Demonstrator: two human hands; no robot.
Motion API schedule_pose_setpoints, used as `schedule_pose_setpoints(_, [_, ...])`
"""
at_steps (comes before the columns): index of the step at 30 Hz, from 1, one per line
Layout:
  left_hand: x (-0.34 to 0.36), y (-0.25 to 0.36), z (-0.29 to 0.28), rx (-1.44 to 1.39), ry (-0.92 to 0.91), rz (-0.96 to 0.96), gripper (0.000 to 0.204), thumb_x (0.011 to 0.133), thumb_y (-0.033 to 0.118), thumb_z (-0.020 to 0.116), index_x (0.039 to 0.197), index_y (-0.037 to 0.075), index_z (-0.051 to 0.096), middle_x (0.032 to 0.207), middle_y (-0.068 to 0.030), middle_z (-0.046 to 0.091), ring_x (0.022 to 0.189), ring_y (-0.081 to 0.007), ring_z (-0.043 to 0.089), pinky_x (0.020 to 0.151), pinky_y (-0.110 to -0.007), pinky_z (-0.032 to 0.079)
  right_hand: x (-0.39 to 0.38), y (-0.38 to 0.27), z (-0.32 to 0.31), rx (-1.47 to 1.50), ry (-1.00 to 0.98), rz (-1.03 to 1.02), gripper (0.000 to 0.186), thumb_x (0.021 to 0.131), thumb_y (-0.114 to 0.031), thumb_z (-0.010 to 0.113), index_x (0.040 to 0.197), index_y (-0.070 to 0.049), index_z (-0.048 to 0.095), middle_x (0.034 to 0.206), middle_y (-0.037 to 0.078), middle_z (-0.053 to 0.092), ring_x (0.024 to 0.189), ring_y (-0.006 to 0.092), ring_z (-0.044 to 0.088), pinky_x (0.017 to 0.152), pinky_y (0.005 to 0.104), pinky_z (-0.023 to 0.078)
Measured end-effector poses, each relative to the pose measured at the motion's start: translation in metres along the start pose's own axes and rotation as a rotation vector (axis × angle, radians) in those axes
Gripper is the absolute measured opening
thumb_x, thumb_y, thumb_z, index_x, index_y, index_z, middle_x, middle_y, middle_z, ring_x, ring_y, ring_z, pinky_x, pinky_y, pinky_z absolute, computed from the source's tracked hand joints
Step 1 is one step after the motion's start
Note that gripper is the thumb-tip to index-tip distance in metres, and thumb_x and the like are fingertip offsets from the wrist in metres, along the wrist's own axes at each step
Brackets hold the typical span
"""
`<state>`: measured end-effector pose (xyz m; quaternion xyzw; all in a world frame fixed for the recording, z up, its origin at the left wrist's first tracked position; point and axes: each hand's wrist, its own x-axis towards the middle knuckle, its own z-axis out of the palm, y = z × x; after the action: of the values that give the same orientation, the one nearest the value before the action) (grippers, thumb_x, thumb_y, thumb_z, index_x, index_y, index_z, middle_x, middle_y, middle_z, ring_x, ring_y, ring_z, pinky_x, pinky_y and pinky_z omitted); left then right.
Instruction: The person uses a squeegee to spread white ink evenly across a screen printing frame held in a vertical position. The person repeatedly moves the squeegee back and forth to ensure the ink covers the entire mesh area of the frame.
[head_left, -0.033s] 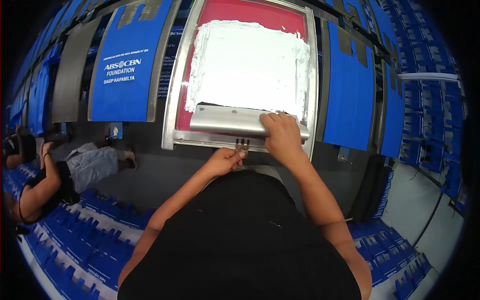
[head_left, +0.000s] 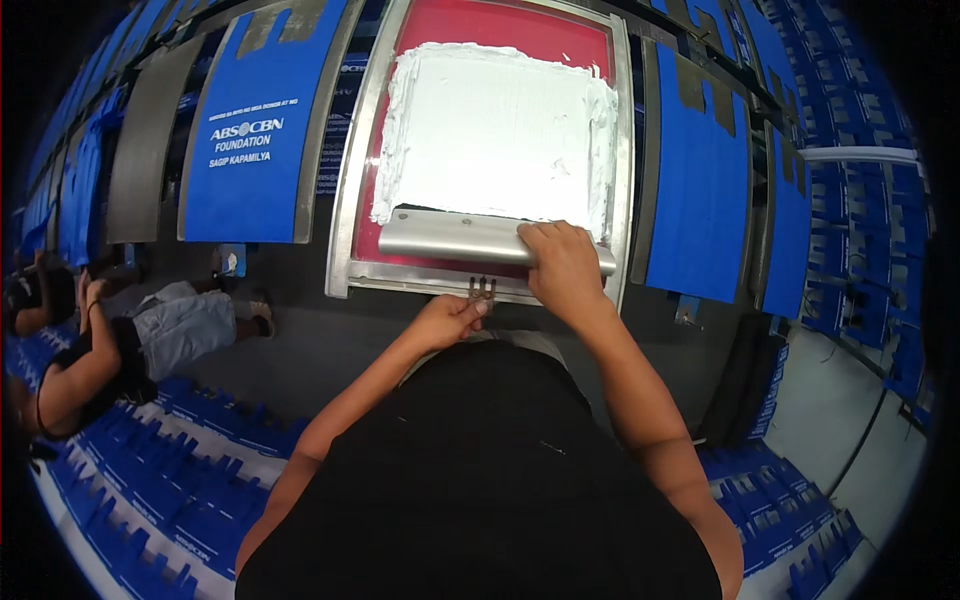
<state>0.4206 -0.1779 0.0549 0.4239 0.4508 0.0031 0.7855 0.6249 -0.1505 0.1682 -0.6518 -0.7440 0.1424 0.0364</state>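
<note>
A screen printing frame (head_left: 342, 200) in silver metal has red mesh with a thick square of white ink (head_left: 495, 130) on it. Across the lower part of the mesh lies a long metal squeegee (head_left: 450, 238); my right hand (head_left: 565, 270) grips its right half, fingers wrapped over the top. My left hand (head_left: 452, 322) pinches a small pronged metal fitting (head_left: 482, 289) at the middle of the frame's front edge. The squeegee's blade is mostly hidden by its handle.
Printed blue fabric pieces on grey boards (head_left: 255, 190) flank the frame, with more boards (head_left: 695, 200) to the right. Dense racks of blue pieces (head_left: 860, 250) surround the dark floor (head_left: 280, 350). At left, a co-worker (head_left: 95, 370) in black top and light shorts works, another person partly visible beyond.
</note>
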Motion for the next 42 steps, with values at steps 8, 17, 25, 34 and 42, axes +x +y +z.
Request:
schedule_pose_setpoints(8, [-0.007, 0.000, -0.006, 0.598, 0.257, -0.018, 0.049, 0.090, 0.046, 0.059, 0.073, 0.001, 0.066, 0.068, -0.0129, 0.063, 0.064, -0.0247, 0.062, 0.061, -0.039, 0.048, 0.002, 0.091, -0.040, 0.110, -0.124, 0.229, 0.040, 0.068, -0.021, 0.078, 0.103, -0.006, 0.067, 0.101, 0.009, 0.068, 0.103, 0.0256, 0.060, 0.102, 0.0487, 0.037])
schedule_pose_setpoints(17, [0.023, 0.008, -0.211, 0.393, 0.988, 0.284, 0.058, 0.099, 0.046, 0.042, 0.136, 0.001, 0.048, 0.131, -0.0201, 0.055, 0.122, -0.0305, 0.052, 0.103, -0.033, 0.036, 0.056, 0.163, 0.034, 1.007, 0.104, 0.341, 0.032, 0.068, -0.021, 0.083, 0.086, 0.002, 0.069, 0.073, 0.005, 0.063, 0.070, 0.0114, 0.057, 0.066, 0.0281, 0.046])
schedule_pose_setpoints(25, [0.013, 0.063, -0.090, 0.085, 0.926, 0.397, 0.051, 0.101, 0.031, 0.045, 0.134, -0.007, 0.046, 0.133, -0.0185, 0.054, 0.123, -0.0224, 0.050, 0.103, -0.031, 0.037, -0.017, 0.211, -0.031, 1.196, 0.167, 0.448, 0.036, 0.068, -0.018, 0.083, 0.095, 0.002, 0.069, 0.084, 0.005, 0.067, 0.078, 0.0128, 0.060, 0.072, 0.0282, 0.048])
schedule_pose_setpoints(34, [0.153, 0.114, 0.170, 0.057, 0.724, 0.525, 0.045, 0.099, 0.027, 0.051, 0.132, -0.003, 0.050, 0.121, -0.0161, 0.062, 0.110, -0.0189, 0.057, 0.094, -0.029, 0.043, -0.188, 0.435, -0.120, 1.100, 0.322, 0.605, 0.036, 0.064, -0.010, 0.079, 0.097, 0.001, 0.070, 0.088, 0.009, 0.068, 0.089, 0.0182, 0.062, 0.083, 0.0332, 0.047])
schedule_pose_setpoints(42, [0.180, 0.122, 0.251, -0.075, 0.732, 0.538, 0.042, 0.099, 0.025, 0.051, 0.130, -0.004, 0.052, 0.116, -0.0150, 0.064, 0.103, -0.0152, 0.058, 0.090, -0.027, 0.045, -0.207, 0.543, -0.114, 1.109, 0.196, 0.603, 0.040, 0.066, -0.012, 0.081, 0.101, 0.000, 0.068, 0.091, 0.008, 0.066, 0.086, 0.0185, 0.061, 0.081, 0.0321, 0.048])
